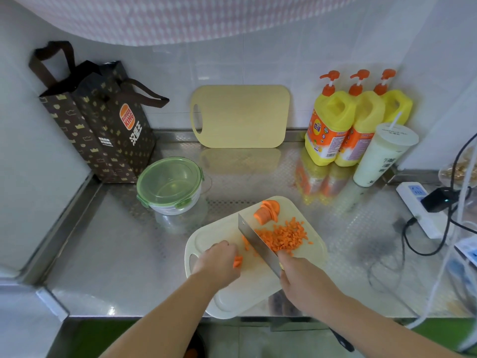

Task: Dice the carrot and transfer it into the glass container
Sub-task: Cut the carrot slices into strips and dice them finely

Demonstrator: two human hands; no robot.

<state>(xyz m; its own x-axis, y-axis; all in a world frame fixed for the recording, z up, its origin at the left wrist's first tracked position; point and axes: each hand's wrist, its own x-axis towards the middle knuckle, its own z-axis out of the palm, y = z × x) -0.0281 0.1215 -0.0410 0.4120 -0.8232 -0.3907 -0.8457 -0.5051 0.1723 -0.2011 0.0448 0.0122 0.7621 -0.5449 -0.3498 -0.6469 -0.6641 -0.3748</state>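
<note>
- A heap of diced carrot (282, 237) lies at centre frame on the pale cutting board (245, 288). By the look of it, well over half the dicing is done.
- A stack of carrot slices (267, 211) stands uncut at the board's upper edge, just beyond the heap; it appears to be the main work left.
- The left hand (219, 262), lower centre, has its fingers curled down on a small bundle of carrot strips (238, 261) and pins it to the board.
- The right hand (299, 277) is wrapped round the handle of the knife (258, 244). The blade runs diagonally between the bundle and the heap, its tip pointing to the upper left.
- The glass container (169, 187), left of centre on the steel counter (116, 241), sits well apart from the board. Its green lid is on and no carrot shows inside, so the transfer has not begun.
- Judged from this, what remains is to cut the bundle and the slices, unclip the lid and move the dice across.
- A second board (240, 116) leans on the tiled wall at upper centre.
</note>
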